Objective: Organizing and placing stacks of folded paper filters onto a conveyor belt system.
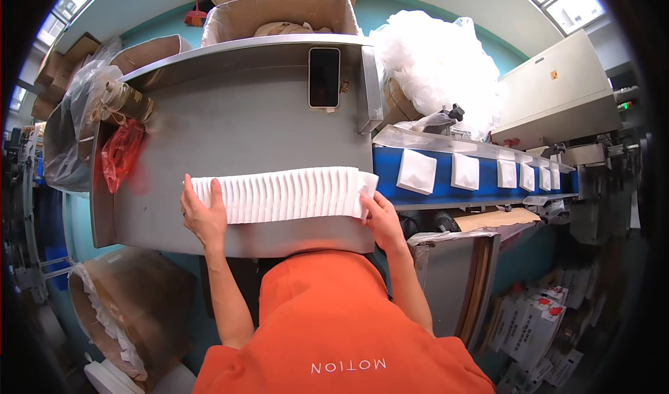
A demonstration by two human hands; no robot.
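Observation:
A long row of folded white napkins (279, 195) stands on edge across the near part of the steel table (230, 129). At its left end my left hand (204, 214) grips the row, with the thumb on the near face and the fingers round the end. My right hand (381, 220) pinches the napkin (367, 185) at the right end, which leans a little away from the others. To the right, several flat folded napkins (417, 171) lie spaced out on a blue conveyor belt (446, 193).
A phone (324, 78) lies near the table's far edge. A red plastic bag (121, 155) and a string-wrapped cylinder (127, 102) sit at its left side. Behind stand a cardboard box (279, 10) and a heap of white plastic bags (439, 59). An open carton (132, 303) is at lower left.

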